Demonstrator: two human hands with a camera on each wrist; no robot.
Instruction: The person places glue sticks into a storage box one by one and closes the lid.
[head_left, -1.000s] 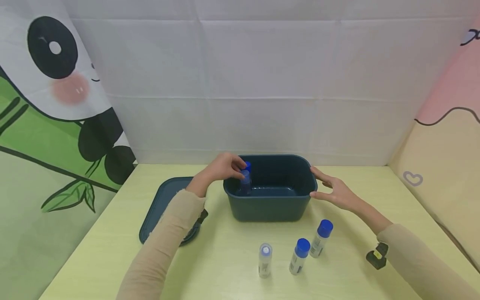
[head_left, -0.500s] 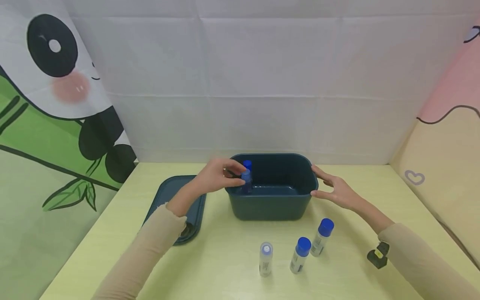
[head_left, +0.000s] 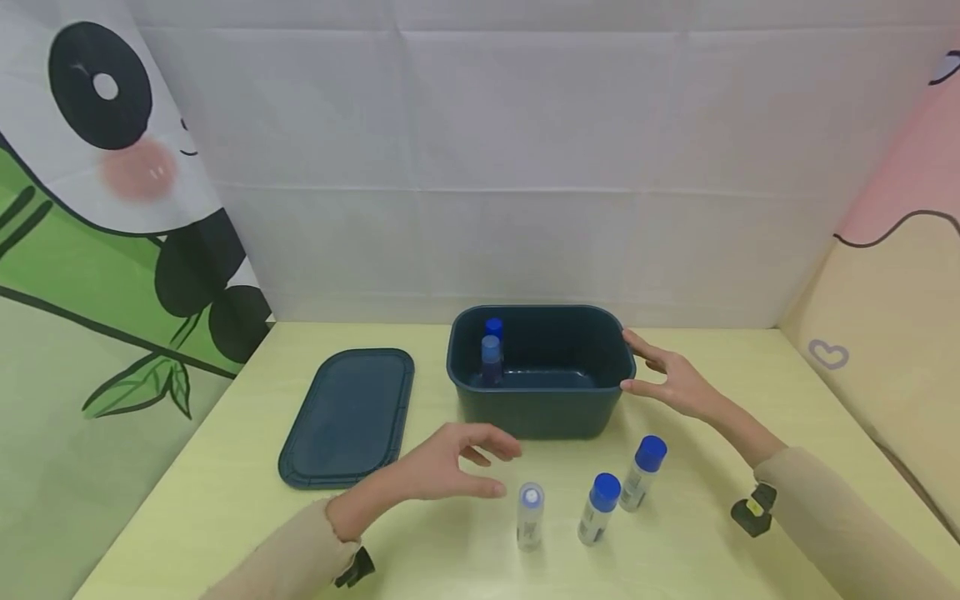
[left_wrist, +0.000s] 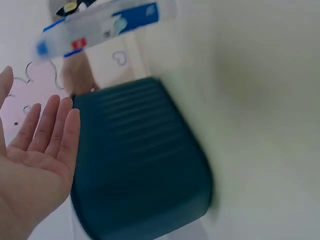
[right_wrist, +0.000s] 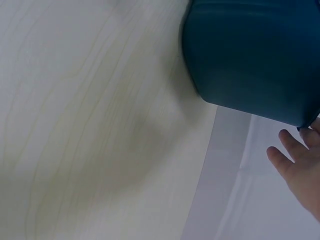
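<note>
My left hand (head_left: 461, 462) hovers over the table with thumb and fingers parted, holding nothing. Just to its right stands a small upright bottle (head_left: 529, 521) with a clear cap; the left wrist view shows this bottle (left_wrist: 112, 27) with a blue tip and a blue-and-red label. My right hand (head_left: 667, 383) touches the right end of a dark teal bin (head_left: 536, 415), thumb and fingers spread along its rim. Inside the bin, at its left end, stand a bottle with a translucent blue cap (head_left: 491, 362) and, behind it, one with a solid blue cap (head_left: 493, 325).
Two white bottles with blue caps, a nearer bottle (head_left: 597, 510) and a farther bottle (head_left: 643, 472), stand upright in front of the bin's right side. A flat dark teal lid (head_left: 348, 417) lies left of the bin. A white cloth wall (head_left: 525, 167) rises behind the table.
My left hand has let go of the translucent-capped bottle in the bin and come back toward the front, beside the clear-capped bottle. The right hand stays at the bin's rim.
</note>
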